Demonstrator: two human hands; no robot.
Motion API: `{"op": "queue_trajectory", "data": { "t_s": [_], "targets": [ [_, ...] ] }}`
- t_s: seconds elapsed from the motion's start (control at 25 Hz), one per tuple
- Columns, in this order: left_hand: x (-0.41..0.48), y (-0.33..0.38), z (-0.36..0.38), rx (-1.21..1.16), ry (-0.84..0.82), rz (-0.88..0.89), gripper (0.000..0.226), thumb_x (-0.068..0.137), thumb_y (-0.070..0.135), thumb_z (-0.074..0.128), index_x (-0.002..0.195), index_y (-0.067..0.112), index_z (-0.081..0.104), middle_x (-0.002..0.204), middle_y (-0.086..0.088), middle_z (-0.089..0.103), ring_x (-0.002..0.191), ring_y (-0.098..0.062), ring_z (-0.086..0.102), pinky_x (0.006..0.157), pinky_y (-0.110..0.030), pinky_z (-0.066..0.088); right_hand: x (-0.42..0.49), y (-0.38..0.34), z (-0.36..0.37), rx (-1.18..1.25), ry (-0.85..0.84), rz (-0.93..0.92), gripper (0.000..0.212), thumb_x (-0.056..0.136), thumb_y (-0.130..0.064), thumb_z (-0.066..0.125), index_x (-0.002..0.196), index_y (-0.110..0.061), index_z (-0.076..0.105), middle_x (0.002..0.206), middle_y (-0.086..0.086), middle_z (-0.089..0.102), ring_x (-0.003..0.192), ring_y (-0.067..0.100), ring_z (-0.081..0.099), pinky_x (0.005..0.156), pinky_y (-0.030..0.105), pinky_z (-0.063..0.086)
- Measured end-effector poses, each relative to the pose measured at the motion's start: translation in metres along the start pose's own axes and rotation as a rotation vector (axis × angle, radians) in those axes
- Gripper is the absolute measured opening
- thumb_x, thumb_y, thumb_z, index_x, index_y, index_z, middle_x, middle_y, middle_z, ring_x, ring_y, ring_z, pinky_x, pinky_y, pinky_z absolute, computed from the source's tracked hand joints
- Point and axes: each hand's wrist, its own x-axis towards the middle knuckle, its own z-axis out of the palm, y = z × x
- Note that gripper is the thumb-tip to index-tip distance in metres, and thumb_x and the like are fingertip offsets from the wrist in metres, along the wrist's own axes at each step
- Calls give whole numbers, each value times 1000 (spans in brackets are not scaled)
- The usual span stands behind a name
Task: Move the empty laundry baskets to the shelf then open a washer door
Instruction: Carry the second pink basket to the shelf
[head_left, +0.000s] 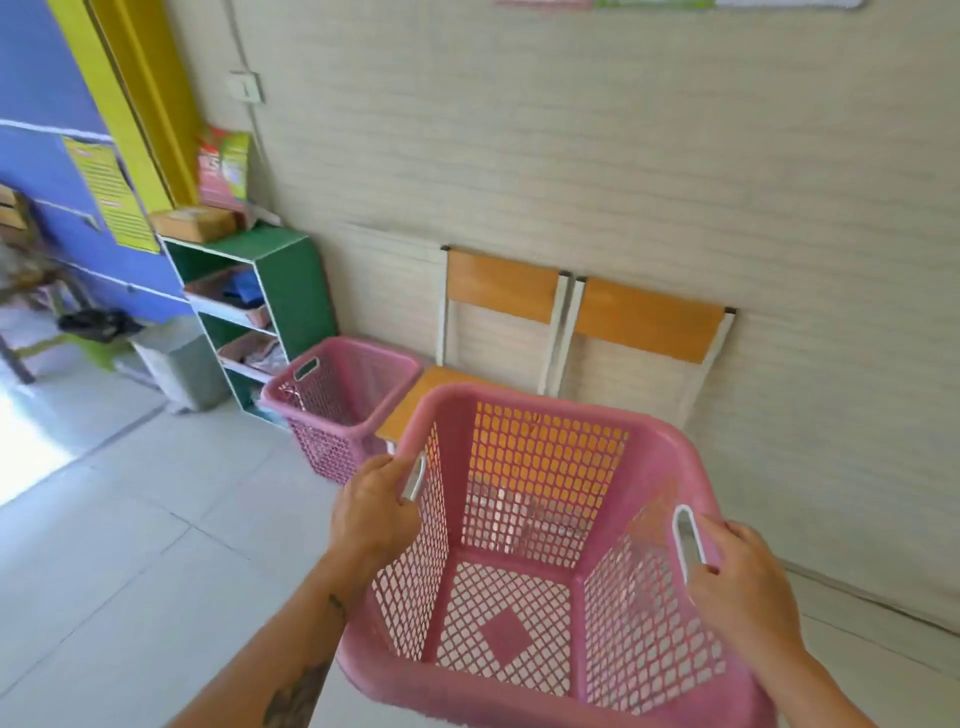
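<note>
An empty pink mesh laundry basket (545, 551) fills the lower middle of the view, held up off the floor. My left hand (371, 506) grips its left handle slot and my right hand (737, 582) grips its right handle slot. A second pink basket (340, 400) stands on the floor further off, beside a green shelf unit (291, 291) with white shelves at the left. No washer is in view.
Two wooden chairs (571, 317) stand against the beige wall just behind the held basket. A grey bin (182, 364) sits left of the shelf unit. A cardboard box (195, 223) and detergent packs (223, 166) lie on top of the shelf. Pale tiled floor spreads to the left.
</note>
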Motion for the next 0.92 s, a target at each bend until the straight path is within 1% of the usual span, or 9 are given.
{"op": "queue_trajectory", "data": {
  "t_s": [0.16,0.28,0.36,0.44,0.52,0.6,0.68,0.8,0.92],
  "targets": [
    [47,-77,-58,88,103,-108,62,64,18,51,123,34,63,93,14,59,74,-14,55,62,-30,48,49,-107,56,84,-46,-148,39,85,-20,53,122,-32,62,96,-7,47,80,25,54,64,34,40],
    [91,-125,-91,153,187,-146,58,64,20,48,118,35,63,89,16,57,70,-11,53,56,-28,43,96,-177,106,159,-118,-225,51,79,-12,54,127,-30,60,106,-6,53,85,23,56,67,34,43],
    [134,-149,-113,199,225,-160,57,63,19,48,116,36,63,89,16,58,70,-13,55,58,-31,46,130,-224,140,204,-132,-251,55,77,-9,54,129,-25,60,112,-1,56,93,25,57,72,35,45],
    [187,-174,-130,232,264,-173,55,63,18,49,113,36,62,87,15,59,69,-15,56,57,-31,47,168,-269,175,247,-136,-282,55,76,-8,55,128,-23,60,107,1,55,94,26,56,74,36,45],
    [243,-193,-144,262,286,-172,50,63,16,51,108,37,62,82,15,57,66,-13,55,52,-28,41,209,-313,202,260,-138,-289,56,75,-8,54,129,-23,59,107,0,54,95,25,56,76,35,43],
    [293,-210,-153,247,308,-169,46,65,16,50,104,38,63,82,16,57,67,-15,56,52,-26,38,246,-351,224,265,-133,-314,58,76,-9,53,133,-23,56,118,2,55,98,22,57,75,32,43],
    [343,-228,-161,219,343,-183,46,66,17,49,104,37,64,86,16,58,71,-17,56,57,-29,42,290,-388,242,270,-132,-334,61,77,-11,51,137,-24,51,125,3,53,100,20,56,74,29,41],
    [403,-253,-165,199,377,-165,44,65,19,49,104,35,63,88,15,60,73,-17,56,62,-34,50,338,-431,265,256,-119,-348,57,81,-16,52,138,-26,50,127,2,53,106,22,56,75,29,40],
    [473,-283,-158,168,355,-120,45,67,19,53,107,39,62,87,16,59,72,-15,56,60,-30,44,377,-465,292,252,-65,-330,50,87,-21,53,136,-26,52,130,1,53,113,22,54,78,30,39]
  ]
}}
